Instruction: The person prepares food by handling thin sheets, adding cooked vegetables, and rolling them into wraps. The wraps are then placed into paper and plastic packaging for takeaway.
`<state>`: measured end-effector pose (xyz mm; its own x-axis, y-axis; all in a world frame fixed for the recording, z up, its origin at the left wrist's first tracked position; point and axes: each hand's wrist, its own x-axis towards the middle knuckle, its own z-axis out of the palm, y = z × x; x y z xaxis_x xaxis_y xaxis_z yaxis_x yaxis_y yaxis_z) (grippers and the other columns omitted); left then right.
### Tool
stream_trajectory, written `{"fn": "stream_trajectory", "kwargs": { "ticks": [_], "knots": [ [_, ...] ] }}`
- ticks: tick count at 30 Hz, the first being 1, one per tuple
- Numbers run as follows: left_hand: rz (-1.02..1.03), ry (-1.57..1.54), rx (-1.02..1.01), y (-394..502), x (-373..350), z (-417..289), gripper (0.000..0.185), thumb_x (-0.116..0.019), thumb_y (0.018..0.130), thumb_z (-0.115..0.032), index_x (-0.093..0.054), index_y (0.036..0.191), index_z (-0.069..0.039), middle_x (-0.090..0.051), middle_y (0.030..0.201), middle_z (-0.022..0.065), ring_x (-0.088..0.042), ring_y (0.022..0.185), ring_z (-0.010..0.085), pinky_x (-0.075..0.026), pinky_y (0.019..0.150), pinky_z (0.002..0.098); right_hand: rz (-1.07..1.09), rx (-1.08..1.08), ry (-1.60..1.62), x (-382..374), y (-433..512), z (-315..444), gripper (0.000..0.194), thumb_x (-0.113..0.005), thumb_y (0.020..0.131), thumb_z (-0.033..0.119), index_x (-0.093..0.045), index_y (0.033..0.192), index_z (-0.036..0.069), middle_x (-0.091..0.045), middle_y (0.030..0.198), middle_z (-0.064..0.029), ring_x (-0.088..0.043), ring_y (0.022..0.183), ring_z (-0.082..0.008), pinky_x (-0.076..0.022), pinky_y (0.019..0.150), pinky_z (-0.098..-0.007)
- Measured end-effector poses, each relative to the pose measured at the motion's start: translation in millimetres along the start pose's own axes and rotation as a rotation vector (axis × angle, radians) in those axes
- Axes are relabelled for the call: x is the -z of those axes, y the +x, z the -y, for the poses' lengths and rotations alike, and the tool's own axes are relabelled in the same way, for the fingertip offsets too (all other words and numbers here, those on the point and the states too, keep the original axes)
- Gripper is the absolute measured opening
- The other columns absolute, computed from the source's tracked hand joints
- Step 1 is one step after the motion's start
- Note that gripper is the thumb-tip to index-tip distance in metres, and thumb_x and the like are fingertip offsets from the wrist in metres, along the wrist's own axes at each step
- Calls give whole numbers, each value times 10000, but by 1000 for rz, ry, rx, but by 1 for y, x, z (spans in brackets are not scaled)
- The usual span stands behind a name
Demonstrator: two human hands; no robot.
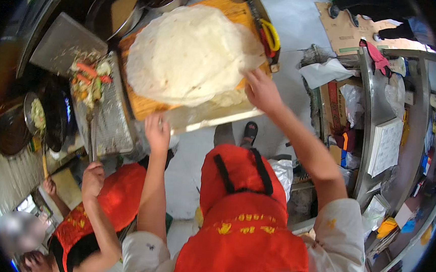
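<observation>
A stack of large, thin, pale flatbread sheets (189, 54) covers most of a wooden board (144, 110) before me. My right hand (263, 90) pinches the edge of a sheet at the right side of the stack. At the front left corner of the board is my left hand (157, 131), with its fingers curled over the edge. Whether it holds anything there cannot be made out. Between my hands runs the pale front edge (215, 122) of the worktop, with a flap of flatbread (230, 98) lying just behind it.
Left of the board, a metal tray (116, 129) holds cooked vegetables (89, 77). A co-worker's hand (93, 178) grips a long-handled tool over it; their other hand holds a ladle (37, 117) near dark woks (11, 131). Yellow-handled scissors (270, 33) hang at right. Metal shelving (369, 108) stands further right.
</observation>
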<state>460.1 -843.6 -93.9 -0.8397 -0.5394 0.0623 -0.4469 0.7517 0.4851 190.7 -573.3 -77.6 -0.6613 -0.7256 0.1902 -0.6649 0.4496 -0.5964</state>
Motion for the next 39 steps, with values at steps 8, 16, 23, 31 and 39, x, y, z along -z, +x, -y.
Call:
{"fn": "stream_trajectory", "kwargs": {
  "ticks": [8, 16, 23, 31, 39],
  "knots": [
    [520, 451, 113, -27, -160, 61, 633, -685, 832, -286, -482, 1400, -95, -515, 1361, 242, -500, 1228, 403, -410, 1035, 489, 35, -356, 411, -110, -134, -18, 201, -564, 842, 17, -630, 1028, 51, -618, 974, -153, -610, 824, -370, -505, 691, -416],
    [190, -556, 553, -23, -165, 13, 240, -499, 961, -134, -637, 1104, 1, -665, 967, 93, -625, 872, 219, -490, 786, 349, 94, -576, 635, -192, -109, -12, 589, -673, 842, 324, -511, 1356, 85, -638, 1125, -193, -640, 988, -375, -516, 867, -407],
    [820, 49, -283, -23, -132, -66, 390, -520, 850, -16, -559, 1226, 80, -605, 1208, 283, -568, 1172, 395, -414, 1046, 427, 340, -632, 896, -283, -69, -7, 783, -664, 797, 236, -364, 1508, 103, -531, 1347, -231, -584, 1154, -353, -455, 982, -406],
    [726, 230, -164, 77, -292, -71, 706, -687, 881, -226, -362, 1493, -88, -352, 1515, 244, -390, 1343, 476, -386, 1072, 453, 479, -585, 614, -369, -78, 86, 417, -519, 904, 346, -604, 1214, 80, -646, 1215, -140, -577, 1139, -329, -441, 969, -413],
    [780, 279, -322, 99, -360, -37, 457, -689, 810, -175, -585, 1251, -112, -617, 1237, 180, -597, 1134, 370, -504, 904, 484, 451, -848, 595, -363, -81, 55, 204, -559, 931, 219, -681, 1015, 79, -693, 1043, -115, -647, 1006, -283, -511, 840, -395]
  ]
}}
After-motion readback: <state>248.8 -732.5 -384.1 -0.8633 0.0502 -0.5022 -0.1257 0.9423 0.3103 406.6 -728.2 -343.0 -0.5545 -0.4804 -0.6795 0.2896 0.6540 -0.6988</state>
